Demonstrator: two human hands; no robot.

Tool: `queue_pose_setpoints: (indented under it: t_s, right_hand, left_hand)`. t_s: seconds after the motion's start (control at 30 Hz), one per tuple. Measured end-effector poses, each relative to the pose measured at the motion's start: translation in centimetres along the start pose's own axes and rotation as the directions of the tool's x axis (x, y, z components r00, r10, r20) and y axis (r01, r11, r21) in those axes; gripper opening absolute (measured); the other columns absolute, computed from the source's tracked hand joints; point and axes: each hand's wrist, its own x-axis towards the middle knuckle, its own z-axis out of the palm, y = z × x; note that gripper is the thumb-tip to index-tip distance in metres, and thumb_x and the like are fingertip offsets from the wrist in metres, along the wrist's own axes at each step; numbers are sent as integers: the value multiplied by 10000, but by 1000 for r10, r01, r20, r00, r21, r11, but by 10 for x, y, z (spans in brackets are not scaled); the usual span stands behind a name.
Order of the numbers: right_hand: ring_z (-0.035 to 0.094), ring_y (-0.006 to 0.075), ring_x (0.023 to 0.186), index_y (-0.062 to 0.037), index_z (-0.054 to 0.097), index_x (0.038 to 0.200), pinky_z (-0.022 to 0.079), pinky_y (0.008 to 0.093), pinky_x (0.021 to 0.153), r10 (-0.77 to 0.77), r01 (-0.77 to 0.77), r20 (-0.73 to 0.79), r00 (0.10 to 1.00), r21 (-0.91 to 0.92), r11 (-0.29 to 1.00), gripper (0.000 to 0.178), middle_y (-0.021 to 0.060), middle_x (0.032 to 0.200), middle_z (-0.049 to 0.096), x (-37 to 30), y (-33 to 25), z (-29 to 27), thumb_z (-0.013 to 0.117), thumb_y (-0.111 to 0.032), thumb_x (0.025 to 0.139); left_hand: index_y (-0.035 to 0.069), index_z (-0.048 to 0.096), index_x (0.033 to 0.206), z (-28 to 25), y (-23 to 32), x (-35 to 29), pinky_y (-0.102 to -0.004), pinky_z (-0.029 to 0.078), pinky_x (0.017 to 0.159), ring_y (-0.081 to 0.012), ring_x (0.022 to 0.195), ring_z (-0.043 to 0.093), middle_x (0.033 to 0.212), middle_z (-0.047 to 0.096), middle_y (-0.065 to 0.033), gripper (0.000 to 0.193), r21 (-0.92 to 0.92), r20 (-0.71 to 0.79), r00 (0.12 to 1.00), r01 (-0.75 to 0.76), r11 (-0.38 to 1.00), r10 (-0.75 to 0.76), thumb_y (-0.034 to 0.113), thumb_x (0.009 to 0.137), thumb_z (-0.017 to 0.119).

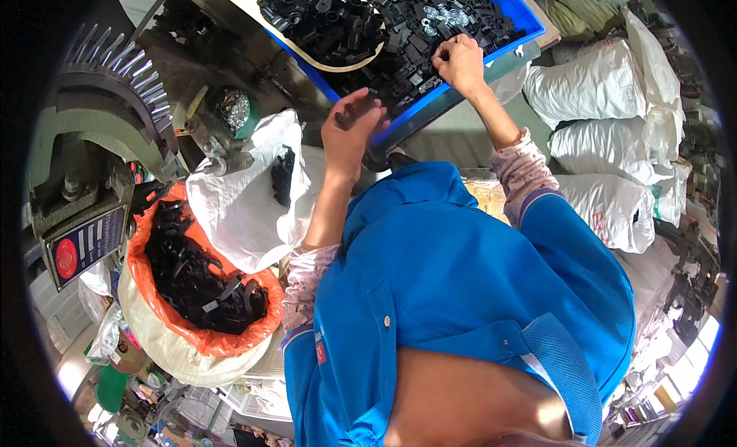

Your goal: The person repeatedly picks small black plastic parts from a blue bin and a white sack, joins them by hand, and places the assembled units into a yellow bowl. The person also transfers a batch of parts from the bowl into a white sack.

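My left hand [351,136] is raised beside the near left edge of a blue tray [424,104]. Its fingers curl round a small black part [345,118], somewhat blurred and partly covered. Over the tray's right side, my right hand [462,64] has thumb and fingers pinched together; whatever lies between them is hidden. Small black parts [407,59] fill the tray, and a cluster of shiny silver pieces [449,15] lies among them. A cream-rimmed container [349,67] holding larger black parts sits over the tray's left portion.
At my left stand an orange-lined sack [203,342] of black parts and an open white sack [238,209]. A machine with a ring of metal pins [142,71] is beyond them, near a green bowl [232,110] of metal bits. Stuffed white sacks [591,82] pile up on the right.
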Motion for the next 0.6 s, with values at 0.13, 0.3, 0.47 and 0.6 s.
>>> queue_pose_setpoints:
  t_s: [0.13,0.3,0.47,0.6]
  right_hand:
    - [658,263,855,-28,662,779,524,351,773,-100,145,-239,966,180,973,78,117,968,692,-9,3,-10,693,-95,751]
    - [597,66,725,7,632,931,514,236,660,-11,-170,198,980,867,468,76,20,846,659,-37,-38,-42,604,27,863]
    - [507,68,617,-67,569,1307,438,220,591,15,-189,378,926,429,883,416,-21,711,559,-65,-30,-61,557,-53,891]
    - [511,88,613,-181,585,1273,436,271,576,-82,-167,462,883,473,865,459,3,676,538,-91,-23,-48,579,-57,831]
  left_hand:
    - [-28,589,1172,-7,1,2,-346,584,830,-189,960,645,1066,652,-112,342,65,-28,1000,-12,998,13,34,856,704]
    - [-8,646,1094,-15,4,-1,-265,530,726,-134,815,643,960,678,-87,285,254,19,996,-87,963,85,30,820,714]
    - [76,646,1162,-45,4,-8,-303,498,828,-200,943,636,1050,669,-87,409,676,382,904,-416,608,193,97,763,730]
    - [57,618,1168,-45,-12,-9,-363,492,866,-306,995,622,1090,630,-150,441,691,495,858,-485,536,137,106,740,714]
